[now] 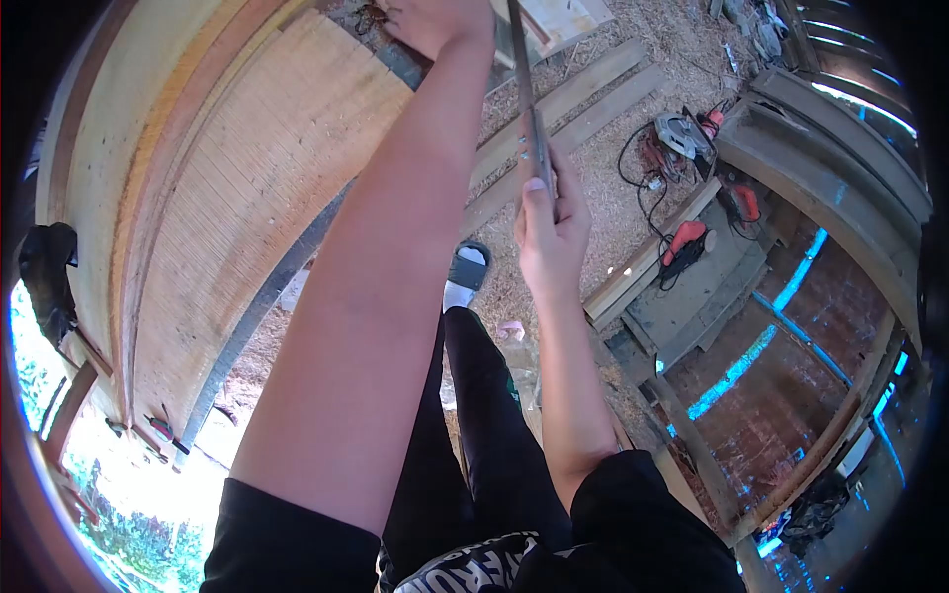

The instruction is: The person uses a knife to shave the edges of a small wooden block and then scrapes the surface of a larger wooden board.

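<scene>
My right hand (pixel 555 222) is closed around the lower end of a long, narrow strip (pixel 527 94), with the thumb along its near side. The strip is dark and worn, stands out away from me and runs past the top edge of the view; whether it is wood or metal I cannot make out. My left hand (pixel 430 22) reaches far forward to the top edge, over the end of a wooden workbench top (pixel 267 119). Small dark bits lie beside its fingers, which are mostly cut off by the view, so its grip does not show.
Long planks (pixel 583 94) lie on the sawdust-covered floor (pixel 613 168). At the right are a circular saw (pixel 682 135) with a cord and a red-and-black power tool (pixel 684 245) on a grey board (pixel 692 306). My sandalled foot (pixel 469 267) stands between bench and planks.
</scene>
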